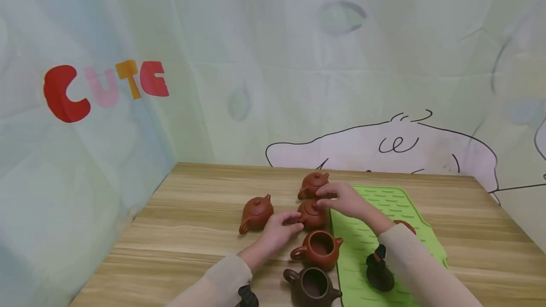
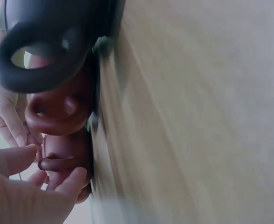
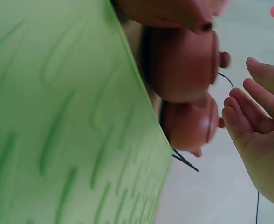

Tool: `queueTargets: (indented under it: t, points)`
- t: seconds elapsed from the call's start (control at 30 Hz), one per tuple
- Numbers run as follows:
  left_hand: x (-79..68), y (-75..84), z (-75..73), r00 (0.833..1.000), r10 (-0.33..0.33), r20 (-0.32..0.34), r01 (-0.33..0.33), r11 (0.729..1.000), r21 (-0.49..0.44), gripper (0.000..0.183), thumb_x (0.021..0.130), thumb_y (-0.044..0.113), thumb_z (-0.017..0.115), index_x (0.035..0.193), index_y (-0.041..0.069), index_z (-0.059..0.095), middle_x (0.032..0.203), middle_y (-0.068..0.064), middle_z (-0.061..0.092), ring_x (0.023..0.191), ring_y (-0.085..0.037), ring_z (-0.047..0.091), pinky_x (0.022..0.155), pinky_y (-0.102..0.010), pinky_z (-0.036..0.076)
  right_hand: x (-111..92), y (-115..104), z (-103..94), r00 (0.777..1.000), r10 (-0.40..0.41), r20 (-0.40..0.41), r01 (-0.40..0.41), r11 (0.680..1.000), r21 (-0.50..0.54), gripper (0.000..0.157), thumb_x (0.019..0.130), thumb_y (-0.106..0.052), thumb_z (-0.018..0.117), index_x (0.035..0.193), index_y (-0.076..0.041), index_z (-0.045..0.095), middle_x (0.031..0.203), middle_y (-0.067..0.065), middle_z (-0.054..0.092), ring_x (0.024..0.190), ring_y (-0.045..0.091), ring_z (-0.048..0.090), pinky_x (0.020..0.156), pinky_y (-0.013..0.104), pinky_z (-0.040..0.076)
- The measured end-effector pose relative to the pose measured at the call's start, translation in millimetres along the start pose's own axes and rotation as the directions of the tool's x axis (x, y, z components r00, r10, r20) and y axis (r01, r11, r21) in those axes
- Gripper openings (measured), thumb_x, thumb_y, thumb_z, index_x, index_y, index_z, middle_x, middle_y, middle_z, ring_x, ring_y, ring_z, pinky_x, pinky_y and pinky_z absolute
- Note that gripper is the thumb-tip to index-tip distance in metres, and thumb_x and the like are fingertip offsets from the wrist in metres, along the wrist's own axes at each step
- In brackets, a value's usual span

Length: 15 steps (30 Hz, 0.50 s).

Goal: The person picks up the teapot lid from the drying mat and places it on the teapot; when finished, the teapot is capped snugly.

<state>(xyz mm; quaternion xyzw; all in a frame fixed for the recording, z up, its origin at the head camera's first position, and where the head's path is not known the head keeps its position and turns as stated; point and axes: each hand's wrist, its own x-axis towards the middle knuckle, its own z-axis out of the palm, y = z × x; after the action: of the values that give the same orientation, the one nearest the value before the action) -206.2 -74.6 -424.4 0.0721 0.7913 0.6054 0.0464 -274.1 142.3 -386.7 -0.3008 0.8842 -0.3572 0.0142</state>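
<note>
A reddish-brown lidded teapot (image 1: 313, 217) stands in the middle of a column of teapots. My left hand (image 1: 279, 232) is at its handle (image 2: 58, 164), with thumb and fingers bent around it. Above its lid, my right hand (image 1: 343, 200) has loosely bent fingers; in the right wrist view they stay apart from the lid knob (image 3: 224, 59). Behind it sits another lidded teapot (image 1: 313, 185). On the near side are a reddish teapot without a lid (image 1: 321, 263) and a dark brown one without a lid (image 1: 300, 293). A further lidded teapot (image 1: 257, 219) stands to the left.
A green ridged mat (image 1: 351, 250) lies right of the column, its left edge beside the teapots. Partly hidden by the right sleeve, a reddish rounded thing (image 1: 406, 225) shows over the mat. Printed cloth (image 1: 256, 60) hangs behind the wooden table (image 1: 179, 231).
</note>
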Motion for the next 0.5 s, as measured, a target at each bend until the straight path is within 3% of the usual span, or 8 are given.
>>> queueTargets:
  t: [0.27, 0.5]
  points:
    - [-16.8, 5.7, -7.5, 1.0, 0.006, 0.002, -0.006, 1.0, 0.008, 0.044, 0.087, 0.007, 0.07, 0.127, -0.007, 0.056, 0.116, -0.022, 0.062, 0.108, -0.035, 0.061, 0.085, -0.04, 0.054, -26, 1, -26.4, 0.998, 0.022, -0.058, -0.019, 0.998, 0.061, 0.031, 0.091, -0.015, 0.066, 0.115, 0.005, 0.065, 0.117, 0.02, 0.065, 0.109, 0.035, 0.06, 0.092, 0.043, 0.051]
    - [-31.9, 6.0, -11.8, 0.999, -0.012, 0.034, 0.014, 0.999, -0.038, 0.045, 0.087, 0.008, 0.069, 0.126, -0.009, 0.055, 0.117, -0.022, 0.062, 0.108, -0.035, 0.061, 0.089, -0.041, 0.052, -60, 5, -46.8, 0.992, 0.078, -0.101, -0.072, 0.995, 0.065, 0.035, 0.092, -0.018, 0.066, 0.12, 0.003, 0.062, 0.121, 0.021, 0.062, 0.11, 0.038, 0.059, 0.092, 0.042, 0.051]
